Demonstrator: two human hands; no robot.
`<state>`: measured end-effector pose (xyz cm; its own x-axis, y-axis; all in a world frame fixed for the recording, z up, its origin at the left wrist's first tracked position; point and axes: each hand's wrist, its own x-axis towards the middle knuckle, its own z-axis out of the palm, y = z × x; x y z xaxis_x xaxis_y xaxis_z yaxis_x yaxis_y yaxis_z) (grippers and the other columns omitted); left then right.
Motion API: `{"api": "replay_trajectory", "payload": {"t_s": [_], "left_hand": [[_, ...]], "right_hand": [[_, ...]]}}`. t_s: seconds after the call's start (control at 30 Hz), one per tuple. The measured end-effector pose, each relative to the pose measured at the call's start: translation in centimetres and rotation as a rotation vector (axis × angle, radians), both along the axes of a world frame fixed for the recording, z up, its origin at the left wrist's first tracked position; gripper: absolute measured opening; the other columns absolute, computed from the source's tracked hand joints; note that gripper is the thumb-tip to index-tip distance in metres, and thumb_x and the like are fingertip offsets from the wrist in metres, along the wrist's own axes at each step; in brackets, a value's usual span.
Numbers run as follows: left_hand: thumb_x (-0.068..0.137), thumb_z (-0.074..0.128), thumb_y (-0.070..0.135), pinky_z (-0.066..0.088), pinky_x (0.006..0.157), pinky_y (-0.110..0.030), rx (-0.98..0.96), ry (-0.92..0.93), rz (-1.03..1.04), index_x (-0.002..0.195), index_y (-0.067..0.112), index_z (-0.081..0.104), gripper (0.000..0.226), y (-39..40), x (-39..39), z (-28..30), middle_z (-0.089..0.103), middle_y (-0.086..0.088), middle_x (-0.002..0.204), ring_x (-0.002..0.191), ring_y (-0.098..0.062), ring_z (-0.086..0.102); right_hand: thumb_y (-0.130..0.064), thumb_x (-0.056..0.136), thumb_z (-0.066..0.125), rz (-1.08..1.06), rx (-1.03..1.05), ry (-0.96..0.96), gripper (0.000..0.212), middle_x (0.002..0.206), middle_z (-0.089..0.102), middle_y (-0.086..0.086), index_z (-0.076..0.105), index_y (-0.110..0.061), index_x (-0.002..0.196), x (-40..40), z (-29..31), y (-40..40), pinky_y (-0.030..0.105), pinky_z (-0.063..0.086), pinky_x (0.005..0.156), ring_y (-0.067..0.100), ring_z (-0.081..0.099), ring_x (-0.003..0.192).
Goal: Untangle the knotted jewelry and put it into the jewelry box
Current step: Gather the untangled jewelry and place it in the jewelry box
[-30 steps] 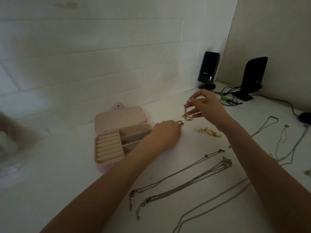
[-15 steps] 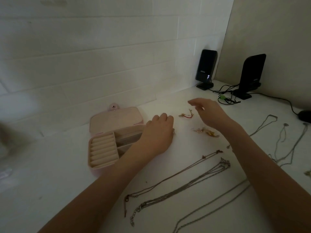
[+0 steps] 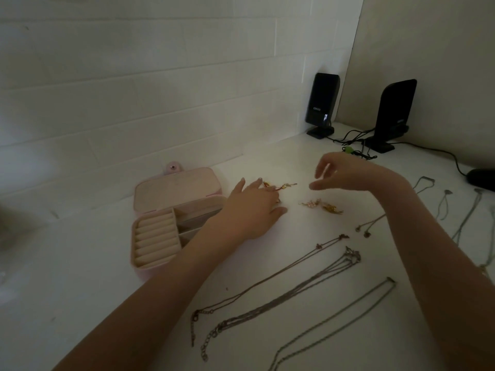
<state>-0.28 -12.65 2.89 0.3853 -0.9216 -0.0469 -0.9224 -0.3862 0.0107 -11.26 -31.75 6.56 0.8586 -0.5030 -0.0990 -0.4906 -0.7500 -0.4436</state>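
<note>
Home desk corner: white brick wall [image 3: 134,89], black speakers [image 3: 322,103] (cables trailing).

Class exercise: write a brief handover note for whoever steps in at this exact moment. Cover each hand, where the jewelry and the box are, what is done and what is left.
Left hand: open, flat on the table, fingertips at the small red-and-gold piece.
Right hand: open, raised above the table, holding nothing.
Jewelry box: open, left of the left hand; nothing visible in its compartments.
Gold tangle lies between the hands. Long chains are laid out nearer the person, more necklaces to the right.
Done: no jewelry visibly boxed.
Left: untangle the small pieces, then put all the jewelry in the box.
</note>
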Motion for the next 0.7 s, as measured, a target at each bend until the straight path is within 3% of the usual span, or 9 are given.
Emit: {"api": "replay_trajectory", "payload": {"t_s": [0.03,0.1,0.17,0.27,0.33,0.5,0.63,0.7], "left_hand": [[0.101,0.028,0.045,0.003,0.118,-0.042,0.003,-0.048,0.022,0.127,0.017,0.054,0.046,0.0,-0.1,0.3,0.050,-0.005,0.140,0.138,-0.023,0.034],[0.101,0.029,0.045,0.006,0.118,-0.039,0.034,-0.138,0.068,0.116,0.014,0.059,0.045,0.1,-0.5,0.9,0.061,-0.009,0.121,0.121,-0.023,0.052],[0.101,0.027,0.047,0.005,0.119,-0.040,0.074,-0.127,0.057,0.122,0.012,0.056,0.050,0.3,-0.8,0.9,0.056,-0.009,0.131,0.124,-0.021,0.050],[0.101,0.023,0.049,0.001,0.119,-0.042,0.098,-0.009,0.010,0.144,0.012,0.036,0.058,0.4,-0.6,0.1,0.026,-0.002,0.157,0.144,-0.017,0.025],[0.102,0.024,0.046,0.003,0.118,-0.041,0.017,0.034,-0.002,0.149,0.014,0.027,0.057,0.3,-0.2,-0.3,0.021,-0.001,0.159,0.147,-0.020,0.013],[0.102,0.039,0.019,0.013,0.108,-0.025,-0.393,0.327,0.035,0.125,0.001,0.056,0.033,-0.3,-0.5,0.5,0.055,-0.015,0.133,0.131,-0.025,0.040],[0.096,0.051,0.012,0.028,0.091,-0.008,-0.558,0.506,0.080,0.123,0.011,0.064,0.030,-0.4,-0.9,0.7,0.062,-0.005,0.128,0.120,-0.017,0.054],[0.094,0.056,0.010,0.036,0.091,-0.009,-0.637,0.647,0.105,0.119,0.012,0.066,0.027,-0.6,-1.0,0.7,0.066,-0.002,0.122,0.113,-0.013,0.059]], "right_hand": [[-0.041,0.076,0.075,-0.015,-0.029,0.130,0.027,0.095,0.058,-0.006,0.060,-0.025,0.091,-0.3,0.3,-0.2,0.034,0.047,0.086,0.015,0.058,0.093],[-0.040,0.077,0.076,-0.003,-0.056,0.338,0.028,0.096,0.058,-0.006,0.063,-0.022,0.094,-0.6,0.5,0.4,0.031,0.046,0.084,0.016,0.058,0.095],[-0.035,0.078,0.076,0.005,-0.041,0.389,0.026,0.098,0.064,-0.002,0.066,-0.019,0.097,-0.4,0.3,0.7,0.027,0.047,0.078,0.014,0.061,0.090],[-0.028,0.081,0.075,-0.002,-0.003,0.348,0.020,0.097,0.071,0.003,0.070,-0.015,0.095,-0.1,0.1,0.9,0.024,0.049,0.073,0.010,0.063,0.080],[-0.024,0.086,0.070,-0.017,0.050,0.282,0.014,0.096,0.071,0.003,0.069,-0.014,0.096,-0.3,0.3,0.8,0.022,0.050,0.070,0.008,0.064,0.079],[-0.017,0.092,0.062,0.006,0.160,0.116,0.006,0.089,0.071,-0.002,0.068,-0.016,0.094,-0.6,1.0,0.9,0.020,0.049,0.067,0.005,0.066,0.077],[-0.014,0.089,0.065,0.016,0.173,-0.009,0.007,0.085,0.072,-0.003,0.070,-0.019,0.089,-0.5,1.2,1.1,0.022,0.050,0.069,0.007,0.066,0.079],[-0.015,0.089,0.065,0.051,0.233,-0.098,0.007,0.083,0.074,-0.004,0.071,-0.019,0.091,-0.4,1.5,1.4,0.024,0.052,0.075,0.008,0.069,0.081]]}}
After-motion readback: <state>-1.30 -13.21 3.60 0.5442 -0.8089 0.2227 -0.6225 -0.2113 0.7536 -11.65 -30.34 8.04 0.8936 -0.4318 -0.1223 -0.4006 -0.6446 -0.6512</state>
